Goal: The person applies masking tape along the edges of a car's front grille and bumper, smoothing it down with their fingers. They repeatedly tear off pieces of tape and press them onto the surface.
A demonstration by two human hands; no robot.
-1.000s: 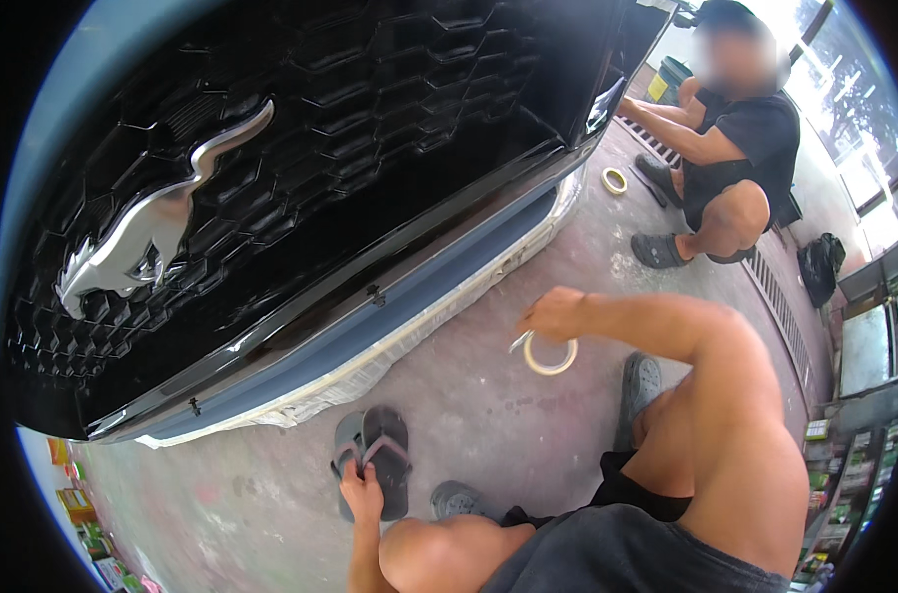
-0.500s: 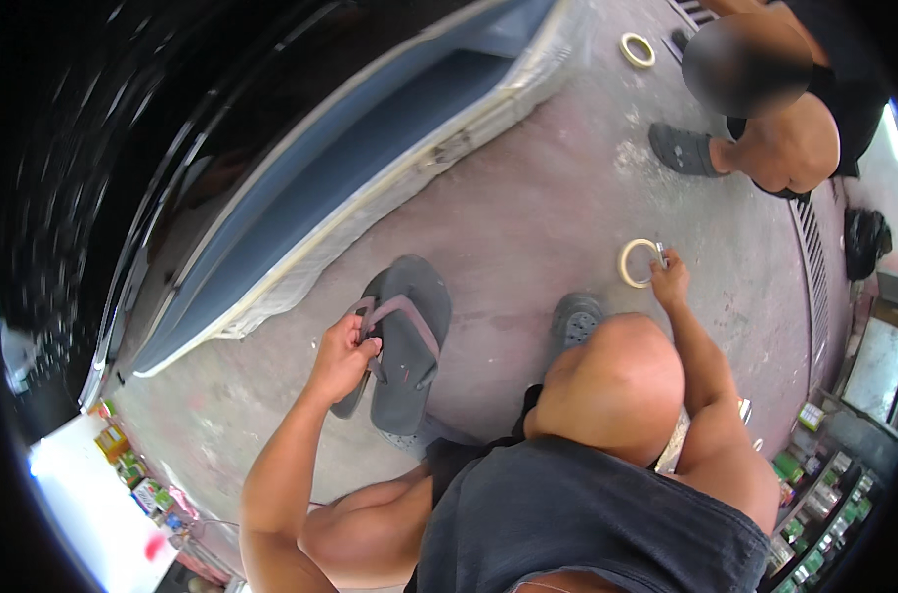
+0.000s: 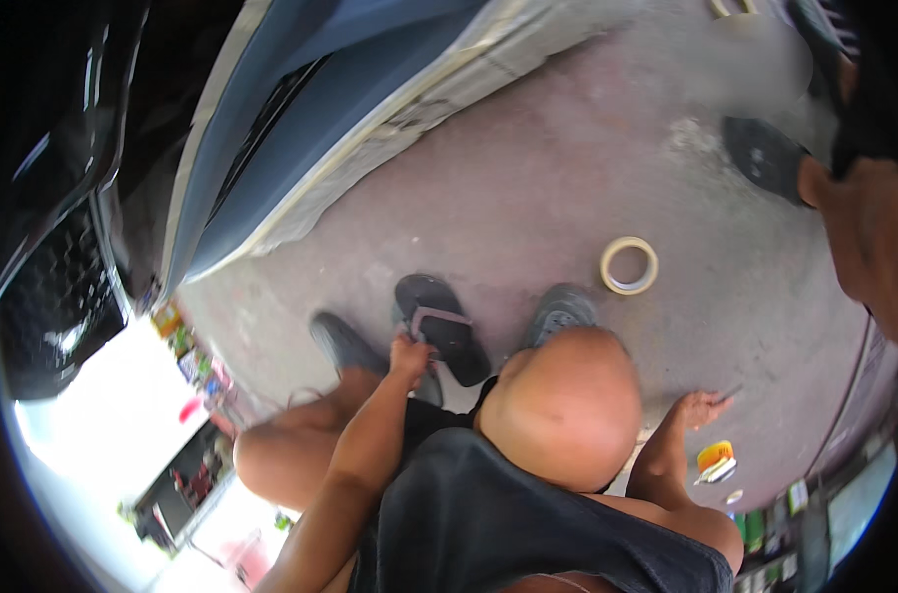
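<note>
On the floor, the left hand [image 3: 409, 351] gripped a black sandal [image 3: 441, 328]; the right hand [image 3: 699, 407] (fingers loose) rested flat, tape [image 3: 629, 265] well apart.

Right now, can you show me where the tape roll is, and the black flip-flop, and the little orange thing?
tape roll [image 3: 629, 265]: head view, on its pale ring, at the lower rim.
black flip-flop [image 3: 447, 334]: head view, on the sole by the strap.
small orange thing [image 3: 715, 457]: head view, on its orange top.
</note>
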